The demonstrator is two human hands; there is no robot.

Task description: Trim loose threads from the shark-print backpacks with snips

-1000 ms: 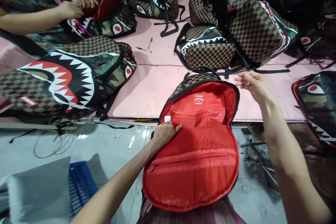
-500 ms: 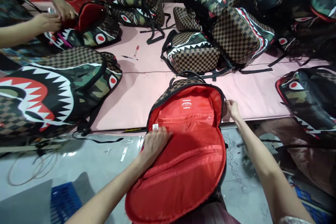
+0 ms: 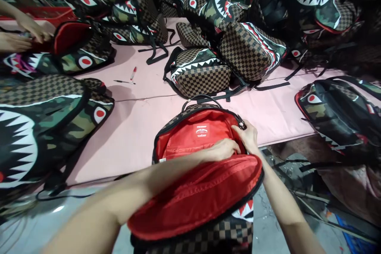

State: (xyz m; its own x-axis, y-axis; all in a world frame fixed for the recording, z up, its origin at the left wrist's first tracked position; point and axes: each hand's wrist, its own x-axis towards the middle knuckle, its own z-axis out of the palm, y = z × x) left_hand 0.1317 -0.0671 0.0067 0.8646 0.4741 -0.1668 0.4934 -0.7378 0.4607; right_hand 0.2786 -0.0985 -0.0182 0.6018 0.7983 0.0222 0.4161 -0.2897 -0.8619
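Note:
An unzipped backpack point(image 3: 218, 235) with a brown checked outside and red lining stands in front of me, its front flap folded toward me. My right hand point(image 3: 247, 134) grips the right rim of the opening, thumb on the inside and fingers outside, close to a dark zipper pull point(image 3: 242, 125). Across the opening reaches my left hand point(image 3: 225, 149), its fingers curled against the red lining at the right inner side. Its fingertips are partly hidden. A printed red label point(image 3: 201, 131) shows on the back lining, and a small white tag point(image 3: 162, 160) at the left rim.
The pink-covered table point(image 3: 131, 127) carries a pen point(image 3: 124, 82) and a red-capped marker point(image 3: 133, 73). Shark-mouth backpacks lie at the left point(image 3: 59, 115), middle point(image 3: 202, 75) and right point(image 3: 327, 107), with more piled behind. At far left, another person's hands point(image 3: 32, 33) work on a bag.
My left hand has moved from the left rim to the right inner side. My right hand now wraps the right rim. The flap has risen and folded, and the view has shifted.

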